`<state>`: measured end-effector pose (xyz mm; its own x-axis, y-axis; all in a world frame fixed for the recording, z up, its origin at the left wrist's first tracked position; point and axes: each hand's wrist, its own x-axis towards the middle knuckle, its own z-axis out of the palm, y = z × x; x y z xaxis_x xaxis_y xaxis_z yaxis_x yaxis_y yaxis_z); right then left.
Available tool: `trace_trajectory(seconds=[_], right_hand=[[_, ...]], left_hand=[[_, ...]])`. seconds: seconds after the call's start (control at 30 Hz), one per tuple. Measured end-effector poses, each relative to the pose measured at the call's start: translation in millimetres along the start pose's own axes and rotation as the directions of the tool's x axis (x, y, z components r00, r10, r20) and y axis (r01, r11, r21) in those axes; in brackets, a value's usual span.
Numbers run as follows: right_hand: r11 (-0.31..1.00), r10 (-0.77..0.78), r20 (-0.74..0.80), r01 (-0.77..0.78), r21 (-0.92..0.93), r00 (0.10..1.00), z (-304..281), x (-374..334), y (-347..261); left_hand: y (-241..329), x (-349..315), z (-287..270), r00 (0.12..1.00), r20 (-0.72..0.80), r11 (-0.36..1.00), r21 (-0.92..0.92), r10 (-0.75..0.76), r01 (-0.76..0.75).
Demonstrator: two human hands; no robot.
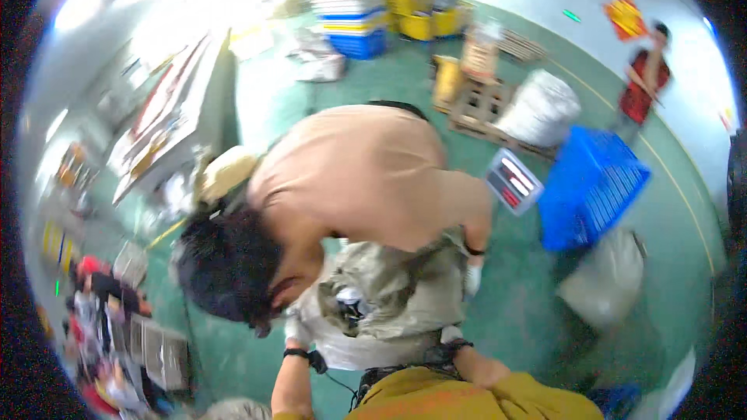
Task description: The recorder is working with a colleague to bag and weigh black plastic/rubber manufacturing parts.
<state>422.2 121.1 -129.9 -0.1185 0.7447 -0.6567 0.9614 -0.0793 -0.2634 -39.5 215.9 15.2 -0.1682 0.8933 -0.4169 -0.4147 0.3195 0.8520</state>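
Note:
A large pale woven sack [405, 295] stands upright in front of me, its top crumpled and partly open, with something white and dark showing in the opening. My left hand [296, 330], in a white glove, closes on the sack's near left side. On its near right side my right hand [450, 334], gloved too, grips the cloth; its fingers are partly hidden. Dark bands circle both my wrists. A co-worker in a light brown shirt [358, 163] bends over the sack from the far side, a gloved hand [472, 278] at its right edge.
A scale display [514, 181] stands beside a blue plastic crate [591, 187], with another full sack [607, 280] nearer me. Farther back are a wooden pallet [475, 113], a white sack [541, 107] and stacked crates [350, 15]. Another person [644, 82] stands at the far right.

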Motion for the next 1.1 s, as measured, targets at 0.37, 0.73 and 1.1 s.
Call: trace_trajectory(seconds=[0.37,0.73,1.1], right_hand=[[0.914,0.306,0.083,-0.317,0.254,0.948,-86.4,-83.6,-49.5],[0.784,0.525,0.073,-0.515,0.347,0.848,-70.0,-84.0,-20.8],[0.836,0.381,0.035,-0.36,0.414,0.924,-49.8,-100.3,-8.1]], left_hand=[[20.6,0.2,14.4,0.943,-0.137,0.952,-0.088,-0.304,0.294],[12.0,0.4,34.7,0.938,-0.079,0.935,-0.142,-0.339,0.326],[8.7,-15.3,83.3,0.968,0.034,0.943,-0.219,-0.25,0.251]])
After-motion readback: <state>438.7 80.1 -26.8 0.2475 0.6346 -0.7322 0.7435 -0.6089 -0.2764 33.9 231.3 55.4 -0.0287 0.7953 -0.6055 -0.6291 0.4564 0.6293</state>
